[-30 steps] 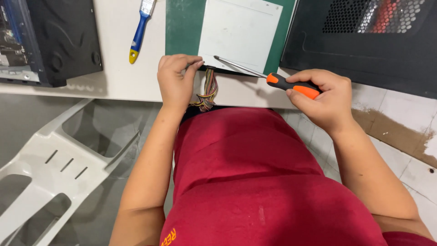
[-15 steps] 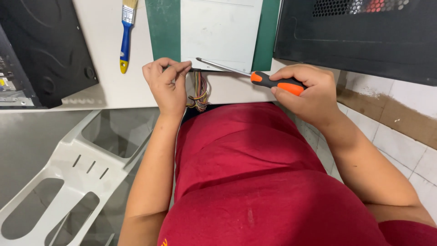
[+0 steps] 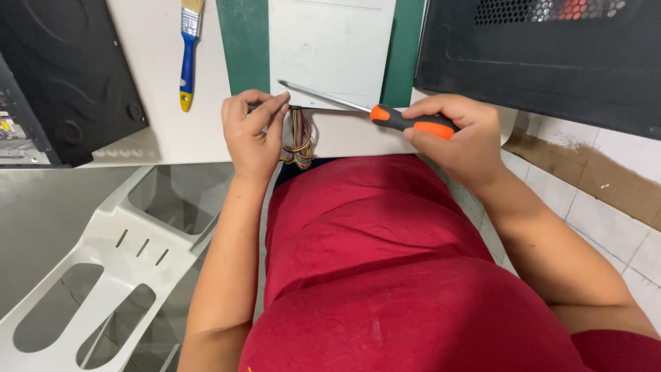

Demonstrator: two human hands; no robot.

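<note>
Right hand (image 3: 460, 141) gripping the orange-handled screwdriver (image 3: 413, 122) — shaft pointing left toward the left hand (image 3: 253, 131), which pinches the grey unit by the coloured wire bundle (image 3: 301, 138).

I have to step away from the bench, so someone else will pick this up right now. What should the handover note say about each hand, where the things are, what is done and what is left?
Left hand: at the table edge, fingers pinched at the top of the bundle of coloured wires hanging from the white box.
Right hand: closed on the orange-and-black screwdriver, shaft lying flat, tip over the box's near left part.
White box lies on the green mat; blue-handled brush to its left; black computer cases at both sides.
Done: nothing visibly opened or removed.
Left: screwdriver not yet set on any screw; no screw can be made out.
</note>
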